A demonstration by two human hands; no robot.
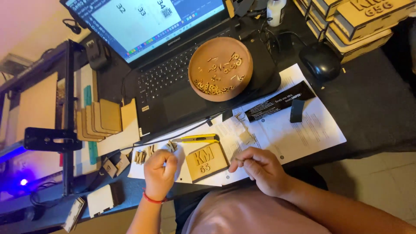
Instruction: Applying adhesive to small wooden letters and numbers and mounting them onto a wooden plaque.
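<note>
A small rectangular wooden plaque (206,161) with raised letters and digits lies on white paper sheets (299,132) at the desk's near edge, between my hands. My left hand (159,173) is curled into a fist just left of the plaque; whatever may be inside is hidden. Right of the plaque, my right hand (261,168) pinches a tiny wooden piece between thumb and fingertips. Small wooden cut-outs (143,155) lie just above my left hand. A yellow utility knife (197,138) lies beyond the plaque.
A round wooden bowl (197,52) of small cut-out pieces sits on an open laptop (169,82). A black tube (279,102), black mouse (320,60) and stacked wooden boxes (359,24) are on the right. Stacked wooden panels (102,119) and a laser cutter frame (47,138) stand on the left.
</note>
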